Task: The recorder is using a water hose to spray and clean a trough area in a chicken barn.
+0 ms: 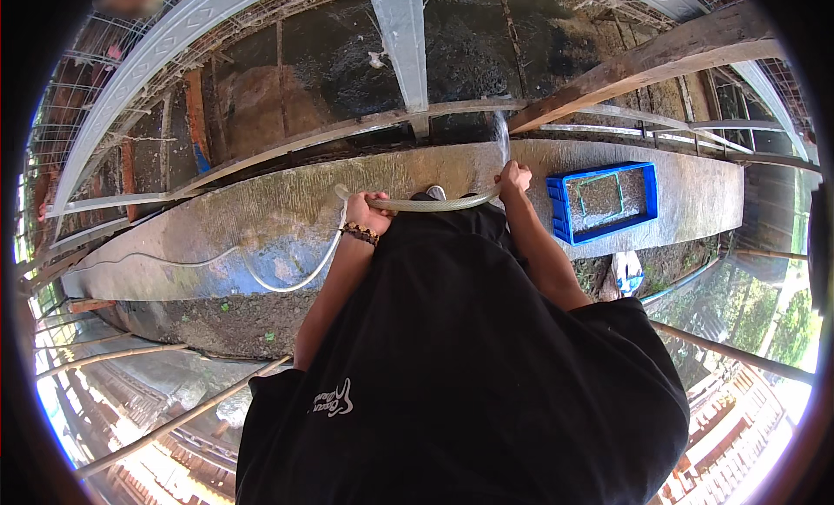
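A translucent braided hose runs across the front of my body, with both hands closed around it. My left hand grips it at the left, and the rest trails down and away along the concrete walkway. My right hand holds it near its outlet, where the fingers hide the hose's end. A stream of water shoots forward from there, past a rail into the dark, wet area beyond the walkway. To the right of my right hand, a blue plastic crate rests on the concrete.
Ahead, a metal rail, a metal post and a slanting wooden beam border the wet area. Wire mesh stands at the left. Behind the walkway lie a soil strip and a white and blue bag.
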Tool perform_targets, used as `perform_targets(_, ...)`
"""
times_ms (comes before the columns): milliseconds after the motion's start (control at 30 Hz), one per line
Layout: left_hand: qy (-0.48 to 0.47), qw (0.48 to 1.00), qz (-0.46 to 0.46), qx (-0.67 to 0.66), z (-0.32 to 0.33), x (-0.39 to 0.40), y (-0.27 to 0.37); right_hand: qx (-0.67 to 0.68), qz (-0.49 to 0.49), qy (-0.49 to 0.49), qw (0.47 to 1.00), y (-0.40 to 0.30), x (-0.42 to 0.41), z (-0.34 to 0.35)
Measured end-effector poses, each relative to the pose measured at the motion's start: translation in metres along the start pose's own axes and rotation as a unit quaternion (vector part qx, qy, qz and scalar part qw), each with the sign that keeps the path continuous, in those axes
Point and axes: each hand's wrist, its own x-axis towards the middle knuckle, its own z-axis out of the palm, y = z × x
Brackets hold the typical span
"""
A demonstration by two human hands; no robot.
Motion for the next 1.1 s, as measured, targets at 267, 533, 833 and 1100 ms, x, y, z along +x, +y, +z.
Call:
perform_targets(267,0.005,1.0,0.006,-0.014,-0.006,0.005,0.003,0.009,0.015,-0.006,1.0,-0.004,-0.005,0.001)
perform_targets(533,0.012,1.0,0.013,-0.018,-0.014,0.009,0.006,-0.012,0.015,-0.011,1.0,-0.005,-0.009,0.007)
perform_targets(833,0.021,1.0,-0.021,0.001,-0.022,0.028,0.028,0.085,-0.003,-0.006,0.996,-0.008,-0.017,0.02)
perform_targets(1100,0.005,0.999,-0.038,-0.006,-0.017,0.049,0.083,-0.01,0.0,0.04,0.999,-0.042,-0.049,0.055)
